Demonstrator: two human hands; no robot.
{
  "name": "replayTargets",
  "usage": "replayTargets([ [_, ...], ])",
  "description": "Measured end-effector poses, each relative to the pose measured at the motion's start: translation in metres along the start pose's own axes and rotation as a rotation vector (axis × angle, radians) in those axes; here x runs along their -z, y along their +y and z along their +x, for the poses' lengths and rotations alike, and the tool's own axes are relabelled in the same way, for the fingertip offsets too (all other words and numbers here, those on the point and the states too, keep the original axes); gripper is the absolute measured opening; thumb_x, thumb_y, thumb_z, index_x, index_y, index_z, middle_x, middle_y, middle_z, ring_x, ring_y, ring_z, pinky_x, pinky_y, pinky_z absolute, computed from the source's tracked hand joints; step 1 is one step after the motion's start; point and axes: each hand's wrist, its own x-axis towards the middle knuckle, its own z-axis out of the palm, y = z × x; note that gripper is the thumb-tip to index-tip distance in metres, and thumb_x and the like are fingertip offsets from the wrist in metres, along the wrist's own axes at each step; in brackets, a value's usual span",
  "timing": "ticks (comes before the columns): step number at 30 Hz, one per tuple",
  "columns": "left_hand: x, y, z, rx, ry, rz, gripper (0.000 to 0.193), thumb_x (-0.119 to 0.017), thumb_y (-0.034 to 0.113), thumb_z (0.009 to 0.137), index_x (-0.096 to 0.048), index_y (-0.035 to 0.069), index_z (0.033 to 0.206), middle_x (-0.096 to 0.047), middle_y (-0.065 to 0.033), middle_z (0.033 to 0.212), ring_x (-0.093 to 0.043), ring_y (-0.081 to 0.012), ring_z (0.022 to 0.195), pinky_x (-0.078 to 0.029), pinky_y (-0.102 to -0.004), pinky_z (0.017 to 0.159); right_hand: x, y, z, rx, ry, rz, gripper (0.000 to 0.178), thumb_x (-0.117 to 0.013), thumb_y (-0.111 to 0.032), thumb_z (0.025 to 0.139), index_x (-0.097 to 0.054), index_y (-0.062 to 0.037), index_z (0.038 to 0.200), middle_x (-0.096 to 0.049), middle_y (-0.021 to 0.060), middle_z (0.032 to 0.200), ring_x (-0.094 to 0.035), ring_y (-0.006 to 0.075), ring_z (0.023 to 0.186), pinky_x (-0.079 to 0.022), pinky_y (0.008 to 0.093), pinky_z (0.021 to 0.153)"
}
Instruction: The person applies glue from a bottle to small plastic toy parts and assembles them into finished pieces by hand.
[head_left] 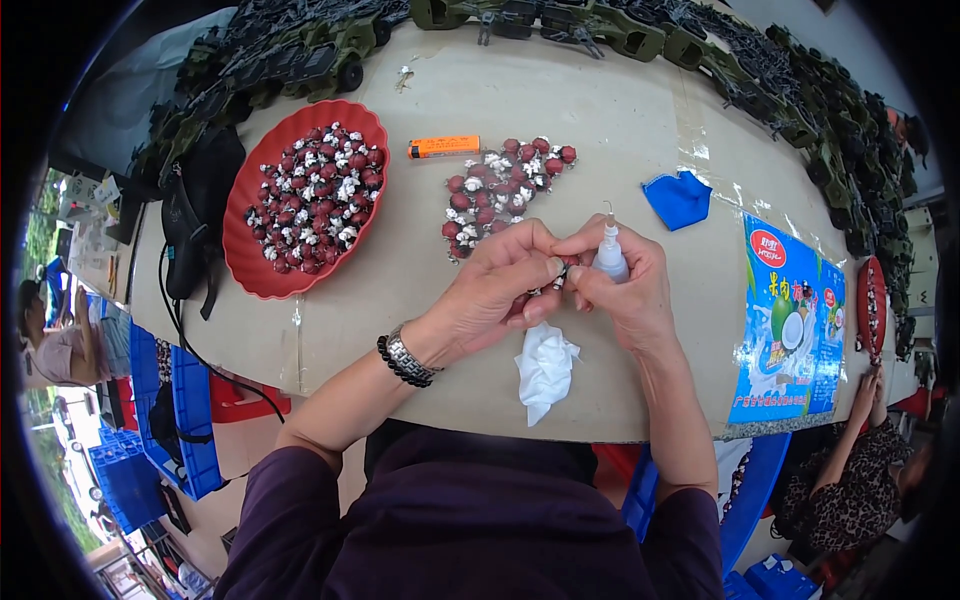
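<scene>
Both my hands meet over the near middle of the table. My left hand point(500, 280) is closed around a small dark red and white figure piece point(534, 294), mostly hidden by the fingers. My right hand point(640, 295) grips a small white squeeze bottle point(611, 255) with a thin needle tip pointing up. Its thumb and forefinger also pinch at the piece in my left hand. Just beyond the left hand lies a loose pile of similar red and white pieces point(490, 195). A crumpled white tissue point(546, 370) rests on the table below my hands.
At the left stands a red scalloped bowl point(243, 190) full of such pieces, beside a black bag point(190, 215). An orange box point(444, 147), a blue cloth point(677, 200) and a blue printed sheet point(785, 325) lie about. Green toy vehicles point(640, 38) line the far edge. Other people sit at both sides.
</scene>
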Motion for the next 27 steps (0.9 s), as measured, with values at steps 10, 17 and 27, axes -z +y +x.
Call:
replayTargets([
  [10, 0.0018, -0.0024, 0.0006, 0.008, 0.025, -0.022, 0.006, -0.052, 0.008, 0.093, -0.048, 0.005, 0.097, -0.059, -0.0076, 0.080, -0.049, -0.0054, 0.055, -0.030, -0.0181, 0.042, -0.0008, 0.0013, 0.0004, -0.025, 0.012, 0.001, 0.019, -0.058, 0.006, 0.075, -0.067, 0.0009, 0.090, -0.057, 0.0021, 0.080, -0.054, 0.0072, 0.057, -0.042, 0.0195, 0.048],
  [17, -0.0004, -0.0001, 0.0004, 0.036, 0.035, -0.039, 0.004, -0.053, 0.007, 0.093, -0.053, 0.007, 0.096, -0.056, -0.0039, 0.080, -0.043, -0.0061, 0.054, -0.032, -0.0198, 0.048, -0.0016, 0.0011, 0.0010, -0.040, 0.027, 0.009, 0.018, -0.057, 0.006, 0.075, -0.067, 0.0004, 0.089, -0.057, 0.0018, 0.077, -0.053, 0.0067, 0.056, -0.041, 0.0195, 0.048],
  [27, -0.0024, 0.0002, 0.0003, 0.031, 0.039, -0.063, 0.003, -0.053, 0.006, 0.092, -0.053, 0.006, 0.095, -0.056, -0.0040, 0.080, -0.043, -0.0058, 0.053, -0.031, -0.0200, 0.047, -0.0011, 0.0039, 0.0015, -0.031, 0.023, 0.003, 0.019, -0.056, 0.007, 0.075, -0.067, 0.0008, 0.090, -0.057, 0.0014, 0.078, -0.053, 0.0067, 0.056, -0.042, 0.0194, 0.048],
])
